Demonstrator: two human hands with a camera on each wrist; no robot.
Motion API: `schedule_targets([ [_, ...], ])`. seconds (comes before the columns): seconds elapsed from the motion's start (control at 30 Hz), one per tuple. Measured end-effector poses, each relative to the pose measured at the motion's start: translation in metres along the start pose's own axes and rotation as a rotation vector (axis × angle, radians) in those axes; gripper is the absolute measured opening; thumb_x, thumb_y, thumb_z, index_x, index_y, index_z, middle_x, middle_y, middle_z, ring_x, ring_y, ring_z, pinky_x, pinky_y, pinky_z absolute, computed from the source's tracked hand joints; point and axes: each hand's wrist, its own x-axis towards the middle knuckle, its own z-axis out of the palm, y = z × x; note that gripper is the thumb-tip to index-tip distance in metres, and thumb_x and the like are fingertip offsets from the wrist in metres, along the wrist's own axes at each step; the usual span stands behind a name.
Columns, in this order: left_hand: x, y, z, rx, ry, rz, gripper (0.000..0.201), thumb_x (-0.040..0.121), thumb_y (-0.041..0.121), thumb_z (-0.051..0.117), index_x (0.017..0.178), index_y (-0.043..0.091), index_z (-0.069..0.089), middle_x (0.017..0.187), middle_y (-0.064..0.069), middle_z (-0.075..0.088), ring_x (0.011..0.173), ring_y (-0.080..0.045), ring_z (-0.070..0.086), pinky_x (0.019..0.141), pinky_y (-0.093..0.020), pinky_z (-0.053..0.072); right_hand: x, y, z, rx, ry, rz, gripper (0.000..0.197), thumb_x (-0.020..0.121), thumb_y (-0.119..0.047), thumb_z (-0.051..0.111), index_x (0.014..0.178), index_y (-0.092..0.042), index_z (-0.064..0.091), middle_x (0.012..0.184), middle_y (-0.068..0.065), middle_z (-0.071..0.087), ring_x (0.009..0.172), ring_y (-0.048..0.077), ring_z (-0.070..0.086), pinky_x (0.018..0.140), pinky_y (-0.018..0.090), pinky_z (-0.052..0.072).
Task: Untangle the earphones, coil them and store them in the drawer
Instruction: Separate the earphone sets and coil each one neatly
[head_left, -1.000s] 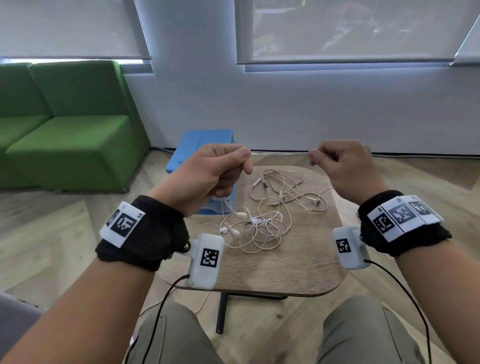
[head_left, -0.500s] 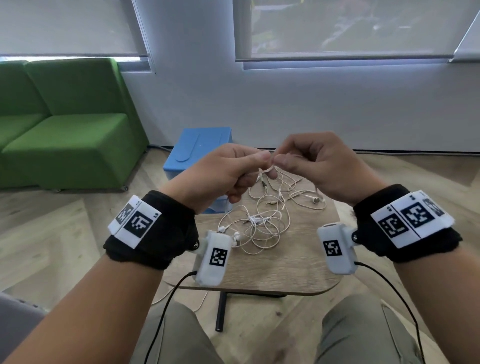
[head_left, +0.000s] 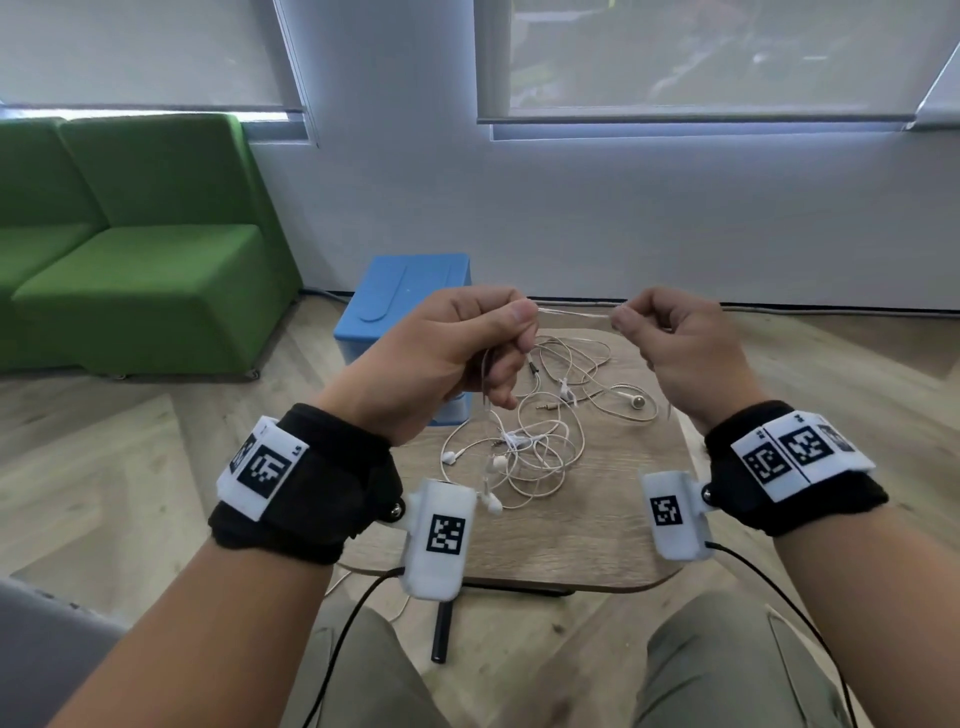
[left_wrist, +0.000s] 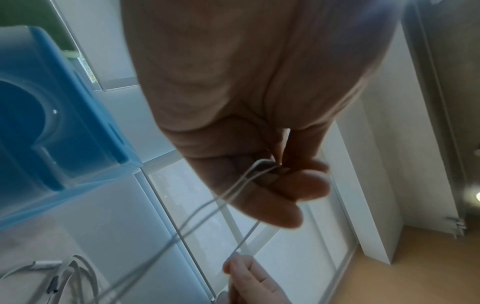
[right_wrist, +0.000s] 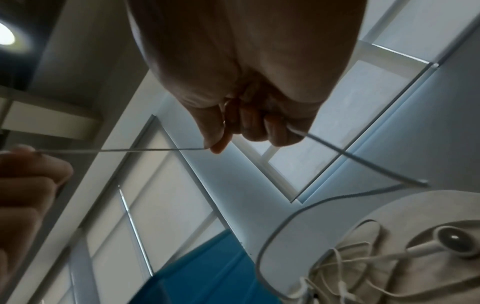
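A tangle of white earphones (head_left: 535, 436) lies on the small wooden table (head_left: 571, 530). Both hands are raised above it, a taut stretch of earphone cable (head_left: 574, 313) running between them. My left hand (head_left: 511, 319) pinches the cable (left_wrist: 244, 181) between thumb and forefinger, and strands hang from its curled fingers down to the tangle. My right hand (head_left: 623, 319) pinches the other end of that stretch (right_wrist: 145, 150), with more cable (right_wrist: 363, 158) leaving its fist toward the table. One earbud (right_wrist: 454, 241) lies at the tangle's right side.
A blue plastic drawer unit (head_left: 410, 296) stands on the floor just beyond the table's far left corner. A green sofa (head_left: 130, 249) fills the left side by the wall. My knees (head_left: 727, 670) are under the table's near edge.
My hands met in the middle half a second ago. They have since drawn apart sideways, pulling a short length of cable taut between them.
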Motion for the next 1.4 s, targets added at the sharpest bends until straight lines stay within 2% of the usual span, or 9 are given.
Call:
schedule_targets([
  [0.17, 0.002, -0.003, 0.005, -0.003, 0.101, 0.011, 0.036, 0.106, 0.012, 0.046, 0.073, 0.011, 0.060, 0.056, -0.003, 0.041, 0.047, -0.015, 0.038, 0.052, -0.026, 0.045, -0.007, -0.001, 0.003, -0.129, -0.107, 0.034, 0.011, 0.097, -0.015, 0.067, 0.087, -0.011, 0.070, 0.072, 0.003, 0.060, 0.064, 0.016, 0.049, 0.064, 0.035, 0.044],
  [0.23, 0.004, -0.003, 0.008, 0.013, 0.134, -0.004, 0.036, 0.106, 0.011, 0.046, 0.072, 0.010, 0.061, 0.057, -0.004, 0.032, 0.047, -0.013, 0.027, 0.046, -0.023, 0.032, -0.012, -0.016, 0.004, -0.116, -0.184, 0.009, 0.011, 0.092, -0.010, 0.068, 0.098, -0.019, 0.072, 0.095, -0.006, 0.073, 0.084, 0.007, 0.065, 0.082, 0.037, 0.054],
  [0.33, 0.007, -0.002, 0.010, 0.025, 0.150, -0.026, 0.037, 0.106, 0.012, 0.046, 0.073, 0.011, 0.063, 0.053, 0.004, 0.026, 0.047, -0.010, 0.017, 0.045, -0.023, 0.015, -0.018, -0.042, 0.009, 0.003, -0.368, -0.093, 0.045, 0.081, -0.013, 0.066, 0.124, -0.026, 0.065, 0.121, -0.009, 0.071, 0.121, 0.004, 0.061, 0.104, 0.039, 0.046],
  [0.47, 0.010, -0.002, 0.012, 0.037, 0.160, -0.033, 0.034, 0.108, 0.017, 0.048, 0.078, 0.014, 0.062, 0.053, 0.008, 0.029, 0.046, -0.008, 0.017, 0.043, -0.022, 0.013, -0.021, -0.065, 0.028, 0.091, -0.484, -0.216, 0.018, 0.102, -0.015, 0.056, 0.119, -0.011, 0.062, 0.087, 0.014, 0.068, 0.080, 0.025, 0.067, 0.077, 0.044, 0.054],
  [0.6, 0.006, -0.004, 0.005, 0.045, 0.162, -0.052, 0.034, 0.109, 0.019, 0.047, 0.078, 0.013, 0.058, 0.053, 0.006, 0.029, 0.046, -0.008, 0.018, 0.042, -0.019, 0.016, -0.014, -0.068, 0.024, -0.034, -0.425, -0.278, 0.026, 0.108, -0.017, 0.050, 0.089, -0.020, 0.067, 0.055, -0.012, 0.036, 0.047, 0.009, 0.032, 0.046, 0.022, 0.031],
  [0.73, 0.000, -0.006, -0.002, 0.069, 0.121, -0.034, 0.039, 0.108, 0.014, 0.045, 0.073, 0.009, 0.061, 0.054, -0.001, 0.042, 0.049, -0.015, 0.036, 0.049, -0.021, 0.032, -0.013, -0.068, 0.016, -0.042, -0.424, -0.263, 0.026, 0.107, -0.017, 0.050, 0.095, -0.007, 0.070, 0.050, -0.013, 0.030, 0.043, 0.005, 0.024, 0.044, 0.017, 0.023],
  [1.1, -0.001, -0.011, 0.008, -0.081, 0.000, 0.014, 0.044, 0.106, 0.010, 0.040, 0.067, 0.013, 0.060, 0.053, -0.005, 0.048, 0.052, -0.023, 0.054, 0.057, -0.023, 0.048, -0.010, -0.046, 0.022, -0.097, -0.115, -0.105, 0.032, 0.104, -0.028, 0.056, 0.081, -0.012, 0.071, 0.045, -0.012, 0.029, 0.045, 0.007, 0.025, 0.049, 0.028, 0.022],
  [1.3, -0.002, -0.019, 0.012, -0.290, -0.007, 0.008, 0.032, 0.097, 0.016, 0.042, 0.067, 0.012, 0.055, 0.057, -0.004, 0.041, 0.052, -0.020, 0.046, 0.056, -0.025, 0.044, -0.023, -0.030, 0.033, -0.170, -0.183, -0.050, 0.032, 0.101, -0.022, 0.059, 0.073, -0.015, 0.071, 0.046, -0.012, 0.036, 0.046, 0.006, 0.033, 0.049, 0.021, 0.027],
  [1.4, 0.000, -0.022, 0.015, -0.374, 0.043, -0.017, 0.028, 0.099, 0.015, 0.042, 0.074, 0.013, 0.055, 0.061, 0.001, 0.028, 0.046, -0.009, 0.027, 0.047, -0.023, 0.024, -0.029, -0.023, 0.035, -0.160, -0.307, -0.028, 0.032, 0.102, -0.019, 0.058, 0.073, -0.015, 0.071, 0.052, -0.012, 0.039, 0.051, 0.005, 0.036, 0.056, 0.026, 0.030],
])
